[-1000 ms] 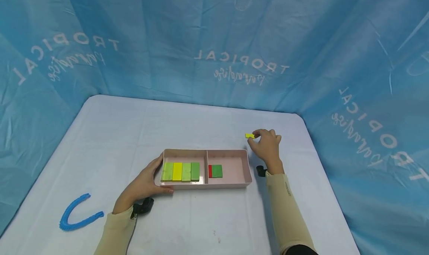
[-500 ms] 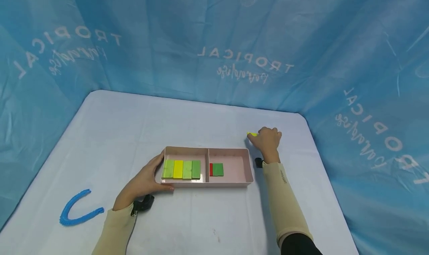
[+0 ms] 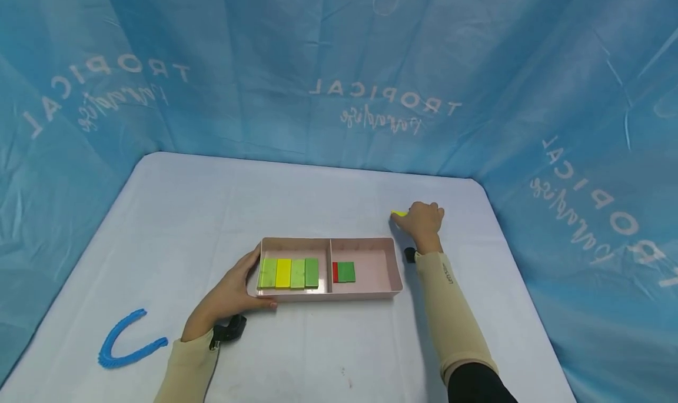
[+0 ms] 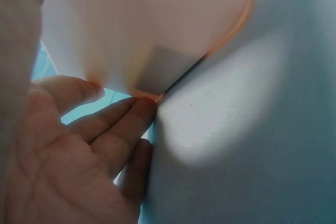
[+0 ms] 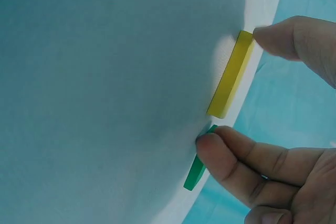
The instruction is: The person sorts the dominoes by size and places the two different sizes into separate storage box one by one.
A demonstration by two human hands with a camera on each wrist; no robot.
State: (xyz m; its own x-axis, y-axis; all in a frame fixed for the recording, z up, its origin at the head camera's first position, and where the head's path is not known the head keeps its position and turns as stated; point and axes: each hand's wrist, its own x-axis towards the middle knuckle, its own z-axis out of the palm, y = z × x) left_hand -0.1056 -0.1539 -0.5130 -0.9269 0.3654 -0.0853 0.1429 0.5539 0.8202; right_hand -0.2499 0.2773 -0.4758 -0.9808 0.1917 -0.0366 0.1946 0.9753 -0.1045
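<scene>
My left hand (image 3: 229, 291) grips the left end of a pale pink two-compartment box (image 3: 365, 295), its thumb along the near side. In the left wrist view, the fingertips touch the box's wall (image 4: 142, 14). Beyond the box's right end, my right hand (image 3: 424, 222) reaches over a yellow block (image 3: 399, 213). In the right wrist view, the thumb touches one end of the yellow block (image 5: 230, 77), and the bent fingers lie over a green block (image 5: 195, 174) just below it. A small gap shows between the fingers and the yellow block's other end.
Several green and yellow blocks (image 3: 283, 273) stand in a row in the left compartment. The right compartment holds a red block (image 3: 335, 272) beside a green block (image 3: 346, 272). A bent blue ribbed tube (image 3: 122, 359) lies at the table's left. Blue curtains (image 3: 339, 67) surround the white table (image 3: 296, 356).
My right hand has turned over the yellow block and covers more of it, then stays nearly still. My left hand keeps its grip on the box, which has not visibly moved on the table.
</scene>
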